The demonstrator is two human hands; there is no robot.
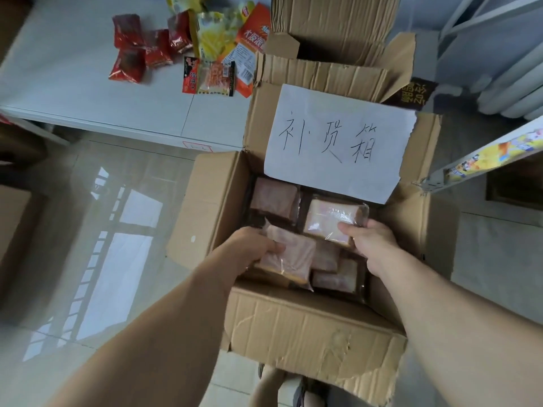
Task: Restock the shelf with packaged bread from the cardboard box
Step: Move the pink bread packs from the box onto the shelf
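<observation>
Two hands reach down into an open cardboard box [308,327] that sits on the tiled floor [97,230]. The left hand [252,245] is closed around the edge of a clear-wrapped bread pack [291,257], tilted and raised a little above the packs below it. The right hand [373,242] grips a second pack [329,221] by its near edge, thumb on top; this one lies flatter, toward the box's right side. More wrapped bread [274,196] lies deeper inside, at the far left and under the two held packs. A white paper sign [338,142] with handwritten characters covers the far flap. Beyond the box, a white shelf board [73,92] carries a loose pile of red and yellow snack packets [188,45]. Another flattened carton [332,22] stands behind the box.
</observation>
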